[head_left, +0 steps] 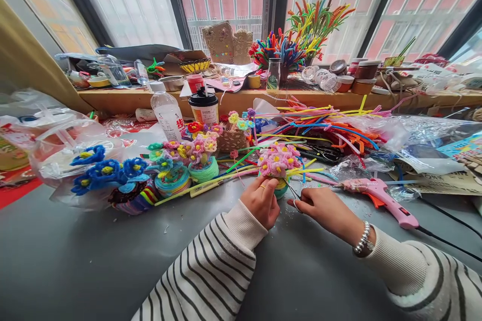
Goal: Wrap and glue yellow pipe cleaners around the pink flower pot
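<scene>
My left hand [262, 201] is closed around the base of a small pipe-cleaner pot of pink and yellow flowers [277, 159] that stands on the grey table [94, 261]. Just to its right, my right hand [320, 205] is closed on small dark scissors [292, 193], whose tips point at the lower part of the pot. Both arms wear white sleeves with dark stripes, and a beaded bracelet [363, 238] sits on the right wrist.
A pink glue gun [376, 194] with a black cord lies right of my hands. Finished flower pots [176, 165] and blue flowers [105, 170] stand to the left. Loose pipe cleaners [327, 128], plastic bags, a bottle [167, 115] and a cup [204, 106] crowd the back.
</scene>
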`<state>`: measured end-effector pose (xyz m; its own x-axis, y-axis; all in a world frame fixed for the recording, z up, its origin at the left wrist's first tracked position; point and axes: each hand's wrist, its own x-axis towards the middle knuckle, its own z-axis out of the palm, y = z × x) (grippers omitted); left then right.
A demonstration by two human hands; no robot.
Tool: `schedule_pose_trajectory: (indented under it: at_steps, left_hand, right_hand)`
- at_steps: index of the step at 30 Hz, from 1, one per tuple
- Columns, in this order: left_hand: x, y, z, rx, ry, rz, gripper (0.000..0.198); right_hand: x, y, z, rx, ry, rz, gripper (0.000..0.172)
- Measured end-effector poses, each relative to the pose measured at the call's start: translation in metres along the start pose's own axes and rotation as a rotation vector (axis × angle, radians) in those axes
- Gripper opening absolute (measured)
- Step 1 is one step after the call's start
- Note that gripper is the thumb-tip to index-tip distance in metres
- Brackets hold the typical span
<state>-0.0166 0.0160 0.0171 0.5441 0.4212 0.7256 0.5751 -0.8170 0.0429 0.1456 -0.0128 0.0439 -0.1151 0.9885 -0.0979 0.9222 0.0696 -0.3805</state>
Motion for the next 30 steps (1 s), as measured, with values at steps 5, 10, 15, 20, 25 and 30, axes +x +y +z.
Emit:
schedule_pose_trajectory:
  at_steps: [5, 10, 15, 20, 25, 30]
  left_hand:
    - [-0.001, 0.0, -0.001, 0.003, 0.001, -0.009, 0.032]
    - [-0.001, 0.0, -0.001, 0.016, 0.005, 0.001, 0.03]
    - [-0.002, 0.0, -0.001, 0.016, 0.011, 0.007, 0.03]
    - [-0.003, -0.001, 0.0, 0.007, 0.006, 0.009, 0.031]
    - [-0.002, -0.002, 0.001, 0.006, 0.021, 0.015, 0.031]
    - [-0.001, -0.002, 0.001, 0.01, 0.011, 0.021, 0.03]
  right_hand:
    - [0.001, -0.002, 0.003, 0.09, -0.033, 0.009, 0.045]
    - [0.005, -0.003, 0.005, 0.136, -0.09, 0.026, 0.051]
    - [0.007, -0.002, 0.002, 0.189, -0.172, 0.033, 0.052]
    - [0.008, -0.002, 0.002, 0.252, -0.244, 0.029, 0.056]
    - [0.01, 0.0, 0.0, 0.324, -0.264, 0.049, 0.056]
    - [0.01, 0.003, 0.001, 0.389, -0.189, 0.075, 0.052]
